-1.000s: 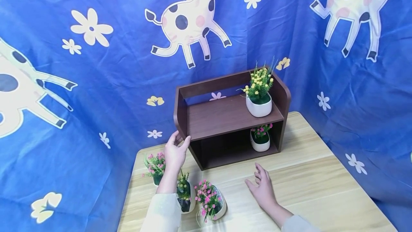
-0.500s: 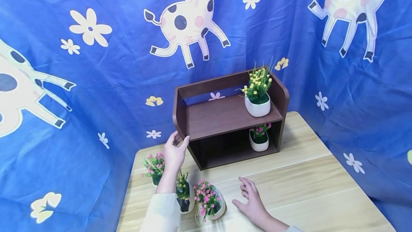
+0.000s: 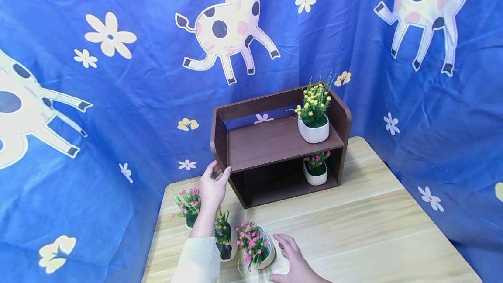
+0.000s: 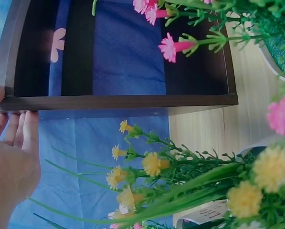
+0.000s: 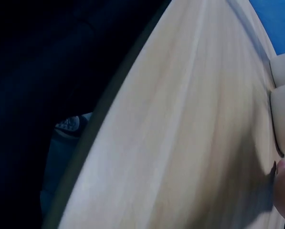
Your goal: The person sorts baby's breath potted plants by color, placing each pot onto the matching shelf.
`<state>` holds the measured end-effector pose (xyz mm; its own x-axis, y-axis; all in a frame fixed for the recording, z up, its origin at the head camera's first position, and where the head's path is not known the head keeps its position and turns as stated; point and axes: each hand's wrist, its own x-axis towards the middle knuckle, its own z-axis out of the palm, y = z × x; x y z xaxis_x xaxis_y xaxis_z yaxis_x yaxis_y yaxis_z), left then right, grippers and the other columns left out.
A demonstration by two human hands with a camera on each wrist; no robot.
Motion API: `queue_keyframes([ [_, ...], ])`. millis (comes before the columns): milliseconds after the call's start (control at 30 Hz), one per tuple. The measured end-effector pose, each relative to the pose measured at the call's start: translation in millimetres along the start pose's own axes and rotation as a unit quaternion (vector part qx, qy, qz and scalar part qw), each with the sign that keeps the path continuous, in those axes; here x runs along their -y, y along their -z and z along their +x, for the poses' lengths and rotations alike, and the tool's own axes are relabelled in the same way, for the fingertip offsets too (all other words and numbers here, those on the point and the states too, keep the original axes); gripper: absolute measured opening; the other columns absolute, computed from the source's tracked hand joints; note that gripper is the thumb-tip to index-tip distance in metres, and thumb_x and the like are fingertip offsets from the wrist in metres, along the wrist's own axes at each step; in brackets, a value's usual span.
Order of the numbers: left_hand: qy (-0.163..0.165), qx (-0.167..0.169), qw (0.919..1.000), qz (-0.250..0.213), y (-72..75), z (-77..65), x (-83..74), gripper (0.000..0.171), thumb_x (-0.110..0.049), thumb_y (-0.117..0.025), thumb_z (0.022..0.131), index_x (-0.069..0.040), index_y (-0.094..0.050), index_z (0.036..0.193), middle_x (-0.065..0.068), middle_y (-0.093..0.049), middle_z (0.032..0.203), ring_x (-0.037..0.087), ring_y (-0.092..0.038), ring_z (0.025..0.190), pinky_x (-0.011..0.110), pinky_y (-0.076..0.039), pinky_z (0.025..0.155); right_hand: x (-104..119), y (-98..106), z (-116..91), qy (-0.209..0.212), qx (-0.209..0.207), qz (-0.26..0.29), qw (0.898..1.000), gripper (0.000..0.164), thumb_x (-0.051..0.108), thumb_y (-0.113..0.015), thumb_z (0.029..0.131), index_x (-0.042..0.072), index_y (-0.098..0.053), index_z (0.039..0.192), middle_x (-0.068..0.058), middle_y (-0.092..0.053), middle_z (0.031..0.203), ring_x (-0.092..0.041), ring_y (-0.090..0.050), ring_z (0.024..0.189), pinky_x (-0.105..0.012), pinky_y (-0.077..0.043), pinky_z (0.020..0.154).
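Note:
A dark brown two-tier shelf (image 3: 271, 141) stands on the wooden table against the blue curtain. My left hand (image 3: 212, 190) holds its left side panel, fingers behind it and thumb at the front edge. In the left wrist view, the fingers (image 4: 19, 128) bend against the panel. My right hand (image 3: 294, 260) is low over the table, fingers spread, just right of a potted plant with pink flowers (image 3: 251, 241) in a white pot. Its thumb and fingers hold nothing. In the right wrist view, a white pot (image 5: 284, 114) sits close to the fingertip at the right edge.
A yellow-flowered plant (image 3: 224, 232) and another pink one (image 3: 189, 202) stand along the left, partly behind the left arm. The shelf bears a yellow-flowered pot (image 3: 314, 130) on top and a pink-flowered pot (image 3: 316, 176) below, both at its right end.
My right hand has moved left and toward the front of the table, from before the shelf to beside the nearest pink-flowered pot. The left hand has stayed on the shelf.

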<state>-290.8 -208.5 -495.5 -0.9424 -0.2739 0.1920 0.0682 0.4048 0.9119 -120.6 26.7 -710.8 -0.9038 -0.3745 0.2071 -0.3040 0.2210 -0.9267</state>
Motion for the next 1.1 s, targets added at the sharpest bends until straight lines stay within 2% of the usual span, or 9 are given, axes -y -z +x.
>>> queue_keyframes([
  [167, -0.001, -0.002, 1.0000, 0.002, -0.2, 1.1, 0.7, 0.052, -0.038, -0.079, 0.087, -0.019, -0.062, 0.133, 0.006, -0.071, 0.126, 0.022, -0.067, 0.119, 0.031, -0.058, 0.099, -3, -9, 2, 0.012, 0.003, -0.011, 1.000, 0.107, 0.042, -0.088, 0.074, 0.015, -0.027, 0.157, -0.015, -0.032, 0.155, -0.038, -0.049, 0.134, -0.042, -0.055, 0.106],
  [367, -0.002, -0.001, 1.0000, -0.008, 1.0, 0.2, -0.4, 0.052, -0.037, -0.079, 0.087, -0.017, -0.062, 0.132, 0.008, -0.070, 0.127, 0.022, -0.067, 0.119, 0.037, -0.057, 0.101, 0, -17, 7, 0.014, -0.006, -0.010, 1.000, 0.105, 0.040, -0.088, 0.073, 0.016, -0.030, 0.157, -0.013, -0.035, 0.153, -0.026, -0.050, 0.134, -0.038, -0.055, 0.105],
  [600, -0.006, 0.002, 0.9998, -0.018, 0.4, 0.9, 1.9, 0.051, -0.036, -0.080, 0.087, -0.018, -0.063, 0.131, 0.007, -0.071, 0.127, 0.022, -0.067, 0.118, 0.039, -0.057, 0.102, 5, -26, 13, -0.006, -0.038, -0.060, 0.997, 0.102, 0.046, -0.086, 0.074, 0.016, -0.033, 0.155, -0.009, -0.041, 0.149, -0.025, -0.055, 0.129, -0.032, -0.055, 0.105],
  [767, -0.005, 0.001, 0.9998, -0.019, 0.5, 0.8, 1.6, 0.050, -0.036, -0.080, 0.086, -0.019, -0.063, 0.130, 0.007, -0.071, 0.127, 0.022, -0.067, 0.118, 0.039, -0.057, 0.102, 7, -27, 17, -0.019, -0.053, -0.077, 0.995, 0.100, 0.041, -0.086, 0.075, 0.015, -0.032, 0.155, -0.011, -0.044, 0.147, -0.026, -0.064, 0.118, -0.031, -0.058, 0.099],
  [867, -0.004, 0.001, 0.9998, -0.018, 0.4, 0.9, 1.0, 0.050, -0.037, -0.079, 0.087, -0.019, -0.063, 0.130, 0.007, -0.070, 0.127, 0.022, -0.067, 0.119, 0.038, -0.057, 0.102, 8, -27, 19, -0.029, -0.052, -0.081, 0.995, 0.101, 0.037, -0.087, 0.075, 0.016, -0.030, 0.156, -0.011, -0.044, 0.148, -0.025, -0.065, 0.116, -0.030, -0.058, 0.099],
  [967, -0.003, -0.002, 0.9999, -0.015, 0.1, 1.1, 0.6, 0.048, -0.036, -0.079, 0.087, -0.020, -0.064, 0.129, 0.006, -0.071, 0.126, 0.022, -0.068, 0.118, 0.038, -0.057, 0.101, 9, -27, 21, -0.033, -0.050, -0.089, 0.994, 0.103, 0.035, -0.087, 0.074, 0.017, -0.029, 0.157, -0.010, -0.043, 0.150, -0.026, -0.064, 0.120, -0.033, -0.057, 0.101],
  [1100, -0.001, -0.005, 0.9999, -0.011, -0.2, 0.7, 0.3, 0.047, -0.036, -0.079, 0.087, -0.022, -0.064, 0.129, 0.005, -0.071, 0.125, 0.020, -0.068, 0.118, 0.037, -0.058, 0.101, 11, -27, 24, -0.050, -0.048, -0.111, 0.991, 0.103, 0.038, -0.086, 0.073, 0.020, -0.030, 0.158, -0.005, -0.044, 0.151, -0.029, -0.058, 0.127, -0.047, -0.053, 0.107],
])
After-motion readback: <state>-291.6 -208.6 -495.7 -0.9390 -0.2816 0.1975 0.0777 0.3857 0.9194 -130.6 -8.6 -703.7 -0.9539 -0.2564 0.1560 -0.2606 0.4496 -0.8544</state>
